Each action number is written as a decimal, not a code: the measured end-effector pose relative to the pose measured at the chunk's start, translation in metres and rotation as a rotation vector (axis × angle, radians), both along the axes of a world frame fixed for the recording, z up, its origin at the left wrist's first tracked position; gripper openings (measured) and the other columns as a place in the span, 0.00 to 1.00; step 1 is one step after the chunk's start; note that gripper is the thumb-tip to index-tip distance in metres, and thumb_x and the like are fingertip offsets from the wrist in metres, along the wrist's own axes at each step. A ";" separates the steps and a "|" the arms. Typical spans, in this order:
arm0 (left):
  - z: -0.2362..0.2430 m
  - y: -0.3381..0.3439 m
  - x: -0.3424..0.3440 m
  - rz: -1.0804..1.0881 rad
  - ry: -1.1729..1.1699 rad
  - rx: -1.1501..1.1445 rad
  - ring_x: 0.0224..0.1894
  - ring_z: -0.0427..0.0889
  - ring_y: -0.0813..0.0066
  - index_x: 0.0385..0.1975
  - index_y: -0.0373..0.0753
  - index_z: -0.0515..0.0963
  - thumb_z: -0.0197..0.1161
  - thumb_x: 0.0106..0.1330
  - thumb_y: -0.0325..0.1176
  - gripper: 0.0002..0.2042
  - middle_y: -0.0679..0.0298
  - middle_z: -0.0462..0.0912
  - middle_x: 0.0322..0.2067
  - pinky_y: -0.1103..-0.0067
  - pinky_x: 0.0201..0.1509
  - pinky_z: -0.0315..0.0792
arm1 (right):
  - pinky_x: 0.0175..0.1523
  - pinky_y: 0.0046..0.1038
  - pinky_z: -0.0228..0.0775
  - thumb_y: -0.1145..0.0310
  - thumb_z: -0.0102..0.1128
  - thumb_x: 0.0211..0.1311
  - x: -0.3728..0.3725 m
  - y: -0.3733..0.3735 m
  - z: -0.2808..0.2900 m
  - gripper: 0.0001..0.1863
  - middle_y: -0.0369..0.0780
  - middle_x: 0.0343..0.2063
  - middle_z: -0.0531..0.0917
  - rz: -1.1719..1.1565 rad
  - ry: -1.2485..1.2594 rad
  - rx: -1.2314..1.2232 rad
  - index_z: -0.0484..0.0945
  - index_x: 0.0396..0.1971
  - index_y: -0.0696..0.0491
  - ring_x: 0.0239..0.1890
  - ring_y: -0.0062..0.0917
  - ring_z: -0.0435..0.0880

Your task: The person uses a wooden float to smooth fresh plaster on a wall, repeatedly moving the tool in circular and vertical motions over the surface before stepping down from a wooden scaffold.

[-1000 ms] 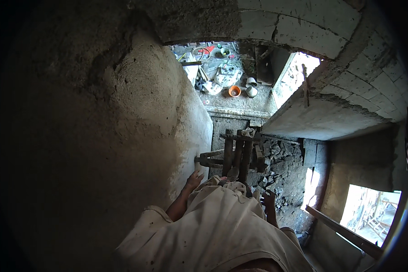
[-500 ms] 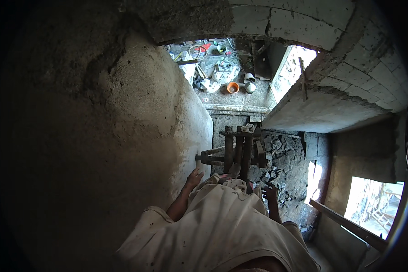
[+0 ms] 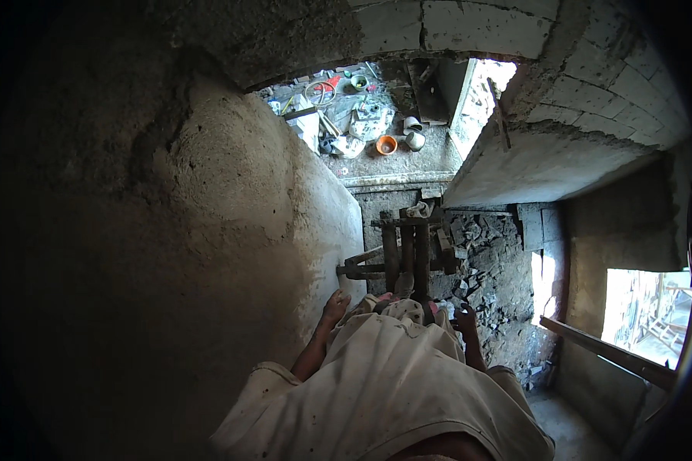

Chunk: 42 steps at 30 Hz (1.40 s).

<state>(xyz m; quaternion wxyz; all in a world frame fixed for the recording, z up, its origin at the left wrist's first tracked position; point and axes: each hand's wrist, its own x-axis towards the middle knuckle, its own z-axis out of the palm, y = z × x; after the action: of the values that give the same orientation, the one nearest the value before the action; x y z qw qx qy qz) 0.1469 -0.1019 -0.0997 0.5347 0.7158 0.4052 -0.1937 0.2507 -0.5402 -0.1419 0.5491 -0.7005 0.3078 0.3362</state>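
Note:
My left hand (image 3: 335, 307) hangs beside the pale plastered wall (image 3: 332, 223), fingers loosely extended and nothing in them. I cannot tell whether its fingertips touch the wall. On the other side of my body, my right hand (image 3: 464, 320) is held low over the rubble, its fingers slightly apart; it is dark there, and I see nothing held. Between the hands, my feet stand on a narrow scaffold of dark wooden poles (image 3: 407, 257), partly hidden by my stained, light-coloured shirt (image 3: 377, 376).
Broken rubble (image 3: 488, 269) lies below on the right. Beyond the opening are an orange bucket (image 3: 386, 144), pale pots (image 3: 414, 140), sacks and a coiled hose (image 3: 320, 94). A wooden beam (image 3: 607, 353) crosses near a bright window opening (image 3: 642, 311). Rough blockwork (image 3: 484, 27) arches overhead.
The view has shifted slightly, so the far opening and bucket sit a little further left. Both hands remain low at my sides, with only small movements.

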 end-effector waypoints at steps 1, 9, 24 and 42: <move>-0.001 0.001 -0.001 0.008 -0.005 0.004 0.56 0.75 0.59 0.64 0.39 0.62 0.60 0.62 0.47 0.32 0.45 0.75 0.53 0.72 0.59 0.67 | 0.23 0.28 0.74 0.67 0.59 0.57 0.001 0.001 -0.001 0.30 0.43 0.32 0.80 -0.004 -0.001 0.015 0.64 0.60 0.54 0.24 0.27 0.82; 0.001 0.003 -0.001 -0.027 -0.019 0.030 0.56 0.75 0.59 0.63 0.39 0.62 0.60 0.62 0.47 0.32 0.45 0.75 0.53 0.72 0.59 0.67 | 0.24 0.29 0.76 0.67 0.59 0.56 0.001 0.002 -0.006 0.29 0.45 0.33 0.81 -0.007 -0.009 0.015 0.65 0.59 0.54 0.23 0.28 0.82; 0.008 -0.005 0.059 -0.299 -0.046 -0.014 0.52 0.76 0.62 0.63 0.39 0.63 0.60 0.63 0.46 0.30 0.49 0.78 0.49 0.71 0.55 0.68 | 0.23 0.29 0.73 0.67 0.59 0.57 -0.068 -0.018 -0.019 0.27 0.45 0.25 0.82 -0.097 -0.050 -0.078 0.68 0.57 0.57 0.22 0.25 0.81; -0.025 -0.179 0.050 -0.930 -0.098 -0.125 0.33 0.76 0.76 0.65 0.40 0.58 0.59 0.66 0.41 0.29 0.60 0.78 0.38 0.81 0.35 0.71 | 0.55 0.35 0.70 0.61 0.64 0.51 -0.415 -0.074 0.014 0.25 0.51 0.45 0.80 -0.685 -0.007 -0.500 0.75 0.48 0.58 0.50 0.40 0.79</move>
<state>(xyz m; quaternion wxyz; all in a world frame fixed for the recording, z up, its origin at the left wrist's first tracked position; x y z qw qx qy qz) 0.1974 -0.2807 -0.1245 0.4519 0.7961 0.0033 -0.4025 -0.1645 -0.6146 -0.1277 0.4433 -0.6707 0.5929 0.0469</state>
